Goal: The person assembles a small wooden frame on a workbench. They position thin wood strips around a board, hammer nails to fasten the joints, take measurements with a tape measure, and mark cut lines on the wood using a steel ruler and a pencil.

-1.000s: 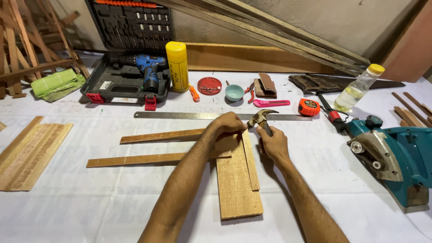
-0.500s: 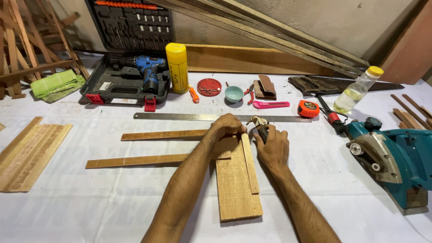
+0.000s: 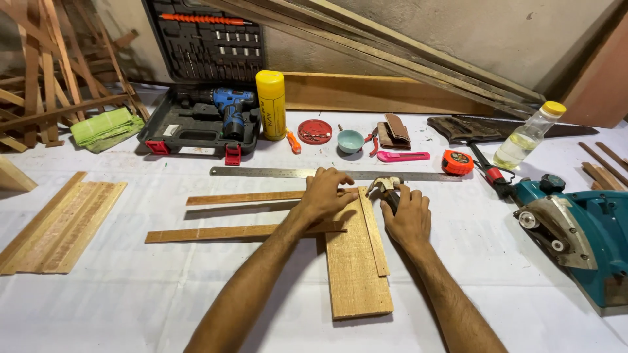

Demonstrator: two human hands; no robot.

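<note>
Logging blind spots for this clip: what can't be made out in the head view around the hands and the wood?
- Hammer: its handle is hidden under the right hand; only the metal head shows.
- Any nail: too small, or covered by the left hand, to tell.
- Top end of the wooden board: covered by both hands.
- Blue power tool: cut off by the right edge.
- Small parts in the red lid: too small.

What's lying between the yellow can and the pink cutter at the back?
In the head view, between the yellow can and pink cutter: an orange tool, red lid, teal bowl.
</note>
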